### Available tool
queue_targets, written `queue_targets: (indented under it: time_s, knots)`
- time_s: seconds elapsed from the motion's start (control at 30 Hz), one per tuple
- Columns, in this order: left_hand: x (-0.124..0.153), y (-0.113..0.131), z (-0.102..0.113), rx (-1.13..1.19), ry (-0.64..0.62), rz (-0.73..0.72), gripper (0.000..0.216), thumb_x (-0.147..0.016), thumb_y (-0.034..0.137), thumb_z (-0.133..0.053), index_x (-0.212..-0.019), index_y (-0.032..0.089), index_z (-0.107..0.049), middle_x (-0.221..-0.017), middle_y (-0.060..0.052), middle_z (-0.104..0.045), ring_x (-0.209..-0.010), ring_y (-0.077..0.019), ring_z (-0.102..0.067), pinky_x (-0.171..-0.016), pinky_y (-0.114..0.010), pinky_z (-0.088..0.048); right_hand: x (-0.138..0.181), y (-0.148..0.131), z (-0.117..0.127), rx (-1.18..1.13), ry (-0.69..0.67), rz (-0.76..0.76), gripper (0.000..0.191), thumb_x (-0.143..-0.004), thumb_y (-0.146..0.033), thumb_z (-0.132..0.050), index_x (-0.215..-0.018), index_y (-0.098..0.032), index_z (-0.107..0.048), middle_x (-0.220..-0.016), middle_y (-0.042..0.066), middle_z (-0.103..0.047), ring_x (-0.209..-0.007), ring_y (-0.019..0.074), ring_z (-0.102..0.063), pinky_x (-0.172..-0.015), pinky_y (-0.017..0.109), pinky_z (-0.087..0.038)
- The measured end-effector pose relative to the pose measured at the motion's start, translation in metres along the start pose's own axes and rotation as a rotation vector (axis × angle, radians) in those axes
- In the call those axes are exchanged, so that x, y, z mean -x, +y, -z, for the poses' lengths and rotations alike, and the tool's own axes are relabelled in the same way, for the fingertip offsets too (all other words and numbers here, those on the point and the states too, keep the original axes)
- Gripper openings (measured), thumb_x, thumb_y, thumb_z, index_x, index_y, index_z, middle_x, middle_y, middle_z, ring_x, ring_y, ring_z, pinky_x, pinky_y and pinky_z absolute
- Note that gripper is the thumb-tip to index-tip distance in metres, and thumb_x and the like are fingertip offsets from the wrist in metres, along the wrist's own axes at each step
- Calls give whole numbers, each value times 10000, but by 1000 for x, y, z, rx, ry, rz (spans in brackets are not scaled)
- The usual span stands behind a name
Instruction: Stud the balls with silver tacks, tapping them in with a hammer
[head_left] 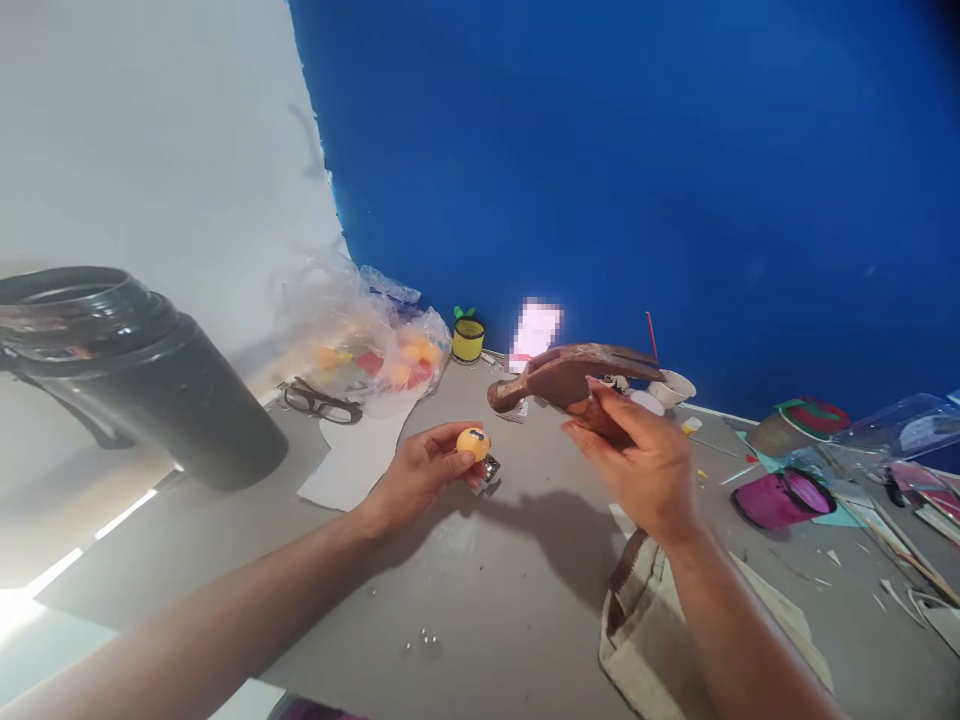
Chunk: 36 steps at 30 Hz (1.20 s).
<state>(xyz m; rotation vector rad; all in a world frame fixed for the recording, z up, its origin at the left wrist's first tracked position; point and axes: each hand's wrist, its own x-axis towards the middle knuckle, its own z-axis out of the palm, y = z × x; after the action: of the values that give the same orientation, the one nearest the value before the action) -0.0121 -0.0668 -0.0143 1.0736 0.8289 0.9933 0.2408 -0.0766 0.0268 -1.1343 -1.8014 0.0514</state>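
Note:
My left hand (431, 462) is closed on a small yellow-orange ball (473, 444) with a dark mark on its upper side. Just under the ball, a small dark, shiny piece (490, 467) shows beside my fingertips; its kind I cannot make out. Raised above the table, my right hand (641, 455) grips a claw hammer (555, 378) close to its rusty brown head. The hammer's round face points left, towards the ball but apart from it, and its claw points right. Most of the handle is hidden by my hand.
A large grey flask (142, 370) leans at the left, near eyeglasses (322, 402) and a plastic bag (397, 350) of coloured pieces. A folded cloth (667, 640) lies under my right forearm. Pink (784, 498) and yellow (468, 340) cups, scraps and tiny shiny bits (425, 640) are on the table.

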Motion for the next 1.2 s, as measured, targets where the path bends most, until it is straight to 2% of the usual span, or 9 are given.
queue_targets:
  time_s: [0.13,0.33,0.5,0.6,0.7,0.77,0.9,1.03,1.2]
  knots:
    - [1,0,0,7,-26,-2,480,-795,378,-829,-1195,133,-727,-895,-99,-764,-779,-199,-683,-773,-354,-540,0,5,-1,102,-175,-5,320,-880,-240,-723,-1198,-268,-751,-1035,51,-801,-907,233,-748,-857,367,-610]
    - [0,1,0,-10,4,-28,455,-792,368,-829,-1170,139,-724,-895,-100,-770,-776,-211,-696,-777,-375,-551,1,7,-4,22,-24,-39,331,-918,-315,-690,-1237,-238,-727,-1031,69,-793,-876,223,-740,-854,358,-601]
    - [-1,-2,1,-29,-31,23,447,-804,327,-818,-1192,126,-723,-857,-90,-756,-731,-192,-677,-755,-363,-545,-4,-3,-2,160,-305,-56,299,-872,-251,-706,-1164,-280,-764,-999,55,-788,-899,231,-719,-818,350,-567]
    - [-1,-5,2,-12,-50,10,480,-816,328,-814,-1244,149,-689,-935,-101,-765,-772,-199,-694,-770,-374,-560,-11,2,5,184,-321,-173,392,-828,-262,-725,-1218,-297,-742,-1100,51,-773,-953,240,-711,-839,368,-556]
    - [0,-5,2,-1,-27,-32,472,-785,293,-845,-1212,189,-674,-1018,-89,-760,-888,-215,-717,-824,-375,-574,-15,24,14,156,-388,-338,431,-792,-323,-733,-1218,-261,-734,-1022,50,-771,-853,226,-705,-752,348,-544]
    - [1,-3,2,-12,-1,-42,459,-760,266,-861,-1173,207,-671,-1029,-68,-747,-927,-213,-715,-830,-366,-581,-15,45,18,123,-510,-418,398,-781,-343,-731,-1162,-229,-743,-914,32,-760,-770,201,-682,-714,329,-517]
    - [2,0,2,-23,47,-47,422,-758,270,-853,-1134,223,-666,-1058,-45,-712,-911,-196,-695,-799,-357,-591,-11,74,16,131,-744,-511,343,-767,-333,-743,-1092,-223,-757,-858,5,-743,-730,171,-647,-676,278,-456]
    - [1,4,3,-11,123,-73,385,-783,286,-825,-1126,215,-667,-1019,-35,-702,-855,-172,-677,-750,-313,-567,-8,75,6,227,-810,-506,324,-789,-324,-727,-1100,-236,-758,-898,10,-743,-759,171,-640,-665,258,-411]
    - [-2,3,7,1,163,-100,365,-775,268,-819,-1108,215,-680,-943,-13,-696,-804,-146,-655,-707,-262,-527,-7,52,-6,469,-774,-324,155,-875,-322,-676,-947,-230,-779,-1039,72,-731,-983,246,-643,-692,287,-387]
